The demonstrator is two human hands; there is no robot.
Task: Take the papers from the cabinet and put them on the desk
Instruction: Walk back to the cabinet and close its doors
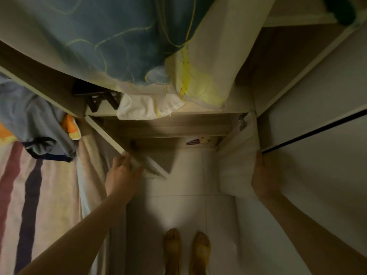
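Fingers [127,158] of the left hand [121,175] are clenched over the edge of the left cabinet door [111,135], thumb side toward the opening. Fingers [260,157] of the right hand [264,175] are wrapped on the lower corner edge of the right cabinet door [238,167], just where a dark seam in the neighbouring panel ends. Both doors stand swung outward, so the cabinet [168,126] is judged open.

Progress: early. Opening appears complete or nearly so; retrieval has not begun — neither hand holds any paper, and no counter is in view, so the placing stage cannot be assessed.

Task item: papers [198,140] lie deep inside the cabinet, on its lower shelf, toward the right door and well behind both hands. They show as a small flat stack with a white sheet, a dark band and a yellowish piece; the count and the condition are too small and dim to tell. They look thin and loose — a judgement only — so a two-handed lift may suit.

Surroundings, relative to the cabinet: bedding [123,46] in blue, white and yellow overhangs the shelf above; a dark stand-like object [99,98] sits above the left door; a striped towel [35,185] hangs left of it; tiled floor [178,205] and the person's feet lie below the opening.
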